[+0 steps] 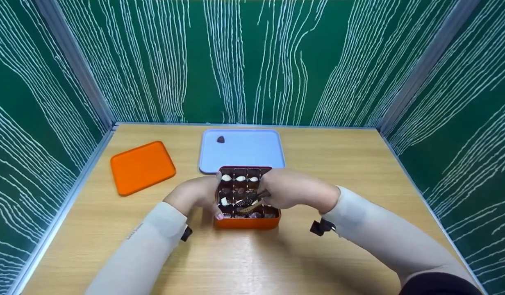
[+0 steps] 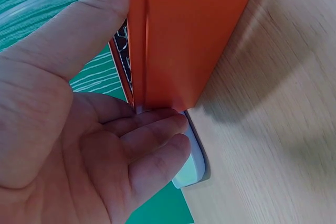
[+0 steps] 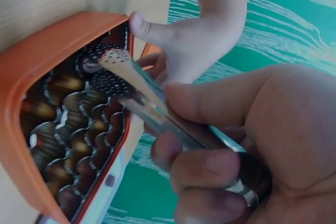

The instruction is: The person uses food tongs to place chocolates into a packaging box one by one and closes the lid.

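An orange box (image 1: pixel 248 223) of chocolates, divided into small compartments, stands in the middle of the table. My left hand (image 1: pixel 199 194) spans its left side, the thumb at the near corner and the fingers (image 2: pixel 152 135) at the far one. In my right hand (image 1: pixel 287 189) I grip metal tongs (image 3: pixel 173 121) with perforated ends, angled down into the box. Those ends lie on either side of a dark chocolate (image 3: pixel 89 65) near the left hand's thumb, in the right wrist view. Several other chocolates, some with white tops (image 1: pixel 240 178), fill compartments.
A pale blue tray (image 1: pixel 252 147) lies just behind the box, with one dark chocolate (image 1: pixel 221 139) near its far left corner. To the left is a flat orange lid (image 1: pixel 143 168). Green panels (image 1: pixel 269 65) with white wavy lines border the table (image 1: pixel 338 164) at the back and sides.
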`<state>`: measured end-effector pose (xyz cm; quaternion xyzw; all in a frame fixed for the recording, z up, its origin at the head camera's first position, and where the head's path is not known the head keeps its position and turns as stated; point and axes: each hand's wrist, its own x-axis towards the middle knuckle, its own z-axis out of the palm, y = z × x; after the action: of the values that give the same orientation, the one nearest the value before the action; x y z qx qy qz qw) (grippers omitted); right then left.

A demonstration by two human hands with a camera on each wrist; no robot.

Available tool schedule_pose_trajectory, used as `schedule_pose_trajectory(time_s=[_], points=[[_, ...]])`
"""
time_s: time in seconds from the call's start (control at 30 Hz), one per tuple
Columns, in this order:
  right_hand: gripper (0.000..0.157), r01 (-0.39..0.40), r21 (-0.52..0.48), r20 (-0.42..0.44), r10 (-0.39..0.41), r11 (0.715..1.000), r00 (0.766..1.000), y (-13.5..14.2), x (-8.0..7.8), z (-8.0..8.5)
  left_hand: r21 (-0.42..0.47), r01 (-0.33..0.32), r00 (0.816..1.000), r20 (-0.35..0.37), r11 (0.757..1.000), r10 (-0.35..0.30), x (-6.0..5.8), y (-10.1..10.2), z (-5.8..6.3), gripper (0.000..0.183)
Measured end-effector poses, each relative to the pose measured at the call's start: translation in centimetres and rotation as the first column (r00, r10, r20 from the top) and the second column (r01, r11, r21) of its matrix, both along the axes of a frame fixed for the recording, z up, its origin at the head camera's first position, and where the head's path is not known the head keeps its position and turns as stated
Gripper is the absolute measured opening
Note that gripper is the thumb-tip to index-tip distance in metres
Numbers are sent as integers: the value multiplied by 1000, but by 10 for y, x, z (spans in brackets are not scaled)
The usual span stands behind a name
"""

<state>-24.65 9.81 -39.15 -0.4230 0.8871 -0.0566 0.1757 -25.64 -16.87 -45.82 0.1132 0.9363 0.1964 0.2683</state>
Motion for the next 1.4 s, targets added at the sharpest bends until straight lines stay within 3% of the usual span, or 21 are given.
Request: schedule_pose_trajectory(time_s=[0.27, 0.4, 0.57, 0.67, 0.77, 0.97, 1.07, 1.17, 1.4], points=[[20, 75, 200, -70, -62, 977, 996, -39, 2, 11, -25, 18, 999, -30, 1000, -19, -4, -5, 2, 155], [20, 71, 211, -20, -69, 975, 997, -38, -5, 22, -22, 19, 999, -29, 1000, -19, -5, -5, 2, 156], [20, 54, 111, 117, -67, 992, 991, -20, -37, 39, -30, 6, 1000, -30, 1000, -7, -6, -6, 3, 155], [22, 116, 25, 156, -118, 993, 981, -14, -68, 40, -23, -4, 1000, -23, 1000, 3, -7, -7, 3, 155], [26, 255, -68, 157, -242, 965, 958, -17, -100, 25, -25, -9, 1000, -25, 1000, 9, -7, -7, 4, 156], [26, 507, -179, 176, -479, 843, 860, -48, -154, -19, -37, 0, 999, -39, 999, -1, -5, -6, 6, 156], [25, 552, -184, 133, -536, 813, 834, -67, -175, -35, -24, -7, 1000, -30, 1000, 7, -3, -5, 6, 156], [28, 572, -167, 83, -567, 803, 819, -84, -190, -48, -8, -17, 999, -31, 1000, 16, -1, -3, 4, 156], [30, 624, -138, 104, -615, 769, 782, -107, -204, -78, 8, -31, 999, -18, 999, 31, -2, 2, 1, 159]])
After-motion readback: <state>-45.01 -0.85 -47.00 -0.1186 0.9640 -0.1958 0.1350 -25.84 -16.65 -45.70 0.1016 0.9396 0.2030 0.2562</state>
